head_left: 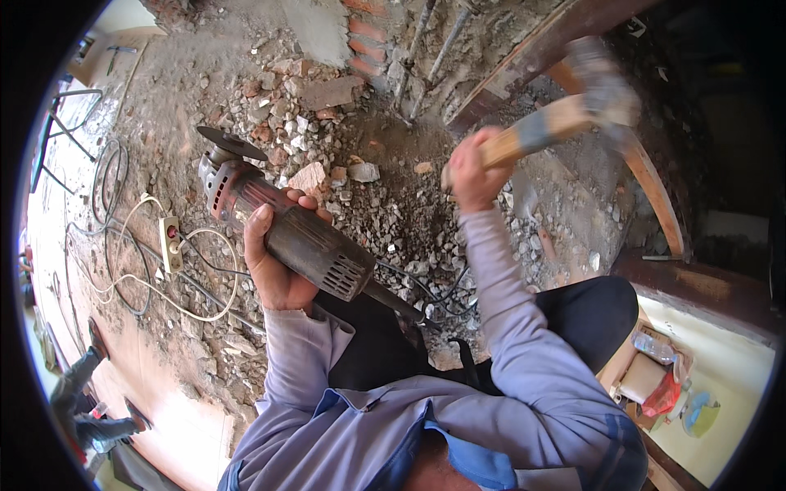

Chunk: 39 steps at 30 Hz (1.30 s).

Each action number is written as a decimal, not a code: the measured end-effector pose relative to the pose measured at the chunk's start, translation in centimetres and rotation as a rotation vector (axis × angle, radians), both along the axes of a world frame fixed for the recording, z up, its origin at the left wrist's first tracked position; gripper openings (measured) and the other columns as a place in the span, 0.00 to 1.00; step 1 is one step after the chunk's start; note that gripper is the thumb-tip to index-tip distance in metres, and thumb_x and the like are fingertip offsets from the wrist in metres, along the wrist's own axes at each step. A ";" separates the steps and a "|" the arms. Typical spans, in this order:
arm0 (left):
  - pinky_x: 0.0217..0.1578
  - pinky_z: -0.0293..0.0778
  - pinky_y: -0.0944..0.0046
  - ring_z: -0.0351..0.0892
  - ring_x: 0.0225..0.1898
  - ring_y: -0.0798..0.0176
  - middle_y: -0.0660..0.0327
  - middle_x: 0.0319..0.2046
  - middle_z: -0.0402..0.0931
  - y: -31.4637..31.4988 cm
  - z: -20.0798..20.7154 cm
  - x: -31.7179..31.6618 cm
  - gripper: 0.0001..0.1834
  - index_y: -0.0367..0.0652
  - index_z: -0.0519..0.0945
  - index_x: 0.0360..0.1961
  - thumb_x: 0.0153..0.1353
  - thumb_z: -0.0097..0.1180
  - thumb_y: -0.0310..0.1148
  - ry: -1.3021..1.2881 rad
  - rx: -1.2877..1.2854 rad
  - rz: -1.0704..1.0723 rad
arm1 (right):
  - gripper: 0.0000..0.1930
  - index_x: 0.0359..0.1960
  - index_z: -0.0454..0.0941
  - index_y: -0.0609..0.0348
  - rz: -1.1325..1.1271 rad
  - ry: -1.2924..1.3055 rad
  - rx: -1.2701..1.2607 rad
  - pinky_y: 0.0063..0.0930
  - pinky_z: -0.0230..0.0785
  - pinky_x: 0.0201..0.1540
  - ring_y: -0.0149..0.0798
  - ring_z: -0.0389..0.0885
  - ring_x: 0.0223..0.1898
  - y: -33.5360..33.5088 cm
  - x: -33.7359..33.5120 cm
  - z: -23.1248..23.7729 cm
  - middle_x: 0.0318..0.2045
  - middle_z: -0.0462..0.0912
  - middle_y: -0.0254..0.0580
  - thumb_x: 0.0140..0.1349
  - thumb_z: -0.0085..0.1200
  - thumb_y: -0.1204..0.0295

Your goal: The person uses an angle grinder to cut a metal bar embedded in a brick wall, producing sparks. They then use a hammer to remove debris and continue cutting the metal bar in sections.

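Note:
An angle grinder [307, 241] with a dark body and a thin cutting disc [232, 143] lies tilted in my left hand [278, 254]. The fingers wrap round its body just behind the gear head, with the disc pointing away to the far left. My right hand [479, 168] is closed on the wooden handle of a hammer [540, 129]. The hammer is raised toward the upper right, and its metal head is smeared by motion. Broken rubble [393, 196] covers the ground beneath both tools.
A white extension socket [171, 245] with a plugged-in cord and looped cables [106, 196] lies at the left. Bare steel bars [413, 57] rise by broken brickwork at the top. A wooden frame [655, 192] stands on the right. Another person's legs [90, 401] show lower left.

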<state>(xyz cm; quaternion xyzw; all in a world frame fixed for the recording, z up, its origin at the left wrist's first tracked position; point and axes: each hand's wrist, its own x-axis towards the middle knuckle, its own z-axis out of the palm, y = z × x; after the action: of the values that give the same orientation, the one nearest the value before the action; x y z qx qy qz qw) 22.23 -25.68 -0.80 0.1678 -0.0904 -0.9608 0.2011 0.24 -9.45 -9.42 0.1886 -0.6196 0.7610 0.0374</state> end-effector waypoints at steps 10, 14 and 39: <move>0.54 0.76 0.55 0.76 0.47 0.56 0.53 0.43 0.74 2.4 0.6 0.3 0.23 0.35 0.70 0.49 0.63 0.60 0.42 -0.028 0.015 0.175 | 0.12 0.25 0.76 0.68 0.150 -0.721 0.706 0.34 0.70 0.17 0.37 0.78 0.14 5.4 5.8 -10.4 0.13 0.75 0.38 0.56 0.54 0.68; 0.54 0.76 0.54 0.76 0.46 0.57 0.53 0.42 0.74 4.6 1.7 -0.4 0.23 0.34 0.69 0.49 0.63 0.59 0.41 0.004 -0.005 0.193 | 0.18 0.34 0.77 0.62 0.108 -0.282 0.539 0.33 0.71 0.30 0.35 0.79 0.25 7.1 6.9 -7.8 0.23 0.79 0.38 0.63 0.59 0.57; 0.49 0.79 0.55 0.78 0.42 0.54 0.54 0.39 0.77 11.8 3.3 -4.2 0.21 0.35 0.72 0.45 0.62 0.59 0.43 -0.035 -0.156 0.203 | 0.45 0.37 0.67 0.58 0.331 0.211 -0.382 0.29 0.70 0.16 0.32 0.69 0.13 8.3 -5.7 17.1 0.15 0.70 0.39 0.59 0.24 0.21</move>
<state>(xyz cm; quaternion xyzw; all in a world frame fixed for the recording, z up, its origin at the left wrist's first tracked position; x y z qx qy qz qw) 18.05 -13.89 2.52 0.1765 -0.1510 -0.9226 0.3080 -5.45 -1.17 7.68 0.3552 -0.4183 0.8359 0.0119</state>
